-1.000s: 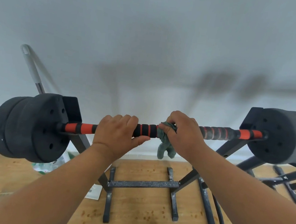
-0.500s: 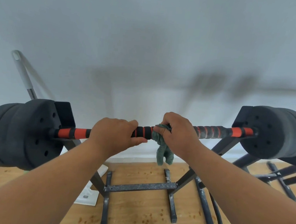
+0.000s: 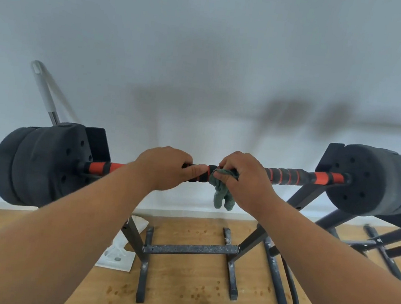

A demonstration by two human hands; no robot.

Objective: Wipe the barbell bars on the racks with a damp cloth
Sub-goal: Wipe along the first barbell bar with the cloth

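Both hands mid-frame: left hand grasps red-black foam-sleeved barbell bar; right hand clamps crumpled green cloth round it. Wiping underway; right stretch seemingly left.

a red-and-black banded barbell bar lies level across mid-frame on a black metal rack; a crumpled dark green cloth drapes over its centre, hanging below.
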